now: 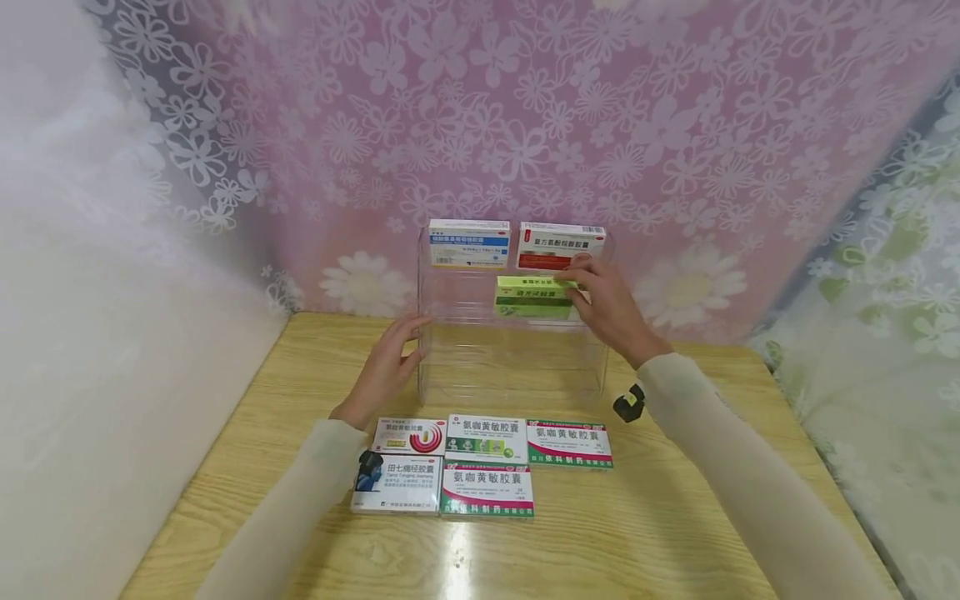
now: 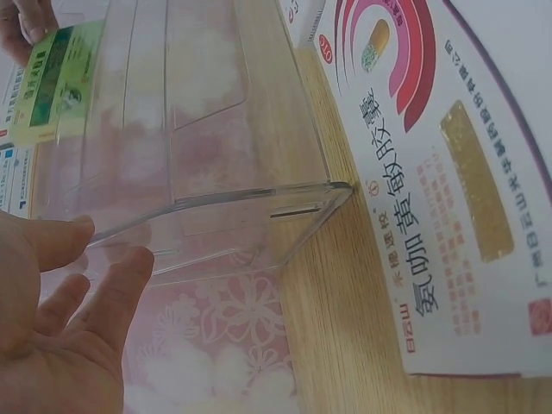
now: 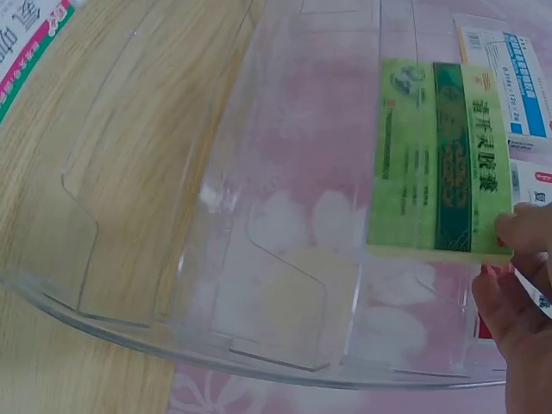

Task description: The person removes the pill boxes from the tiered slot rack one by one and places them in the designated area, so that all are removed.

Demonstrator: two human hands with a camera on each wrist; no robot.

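A clear tiered display rack (image 1: 510, 358) stands on the wooden table. My right hand (image 1: 606, 304) pinches the right end of a green medicine box (image 1: 532, 298), which sits upright on the middle tier. In the right wrist view the thumb and fingers (image 3: 517, 237) are at that box's edge. My left hand (image 1: 386, 367) rests against the rack's left side, its fingers fairly straight; the left wrist view has the thumb (image 2: 65, 241) at the clear edge. On the top tier stand a blue-and-white box (image 1: 469, 244) and a red-and-white box (image 1: 558, 246).
Several medicine boxes lie flat before the rack, among them a white box with green pictures (image 1: 486, 437), a pink-and-green box (image 1: 487, 490) and a box with a dark head picture (image 1: 397, 485). A small black object (image 1: 628, 404) lies right of the rack. Floral curtain (image 1: 480, 125) hangs behind.
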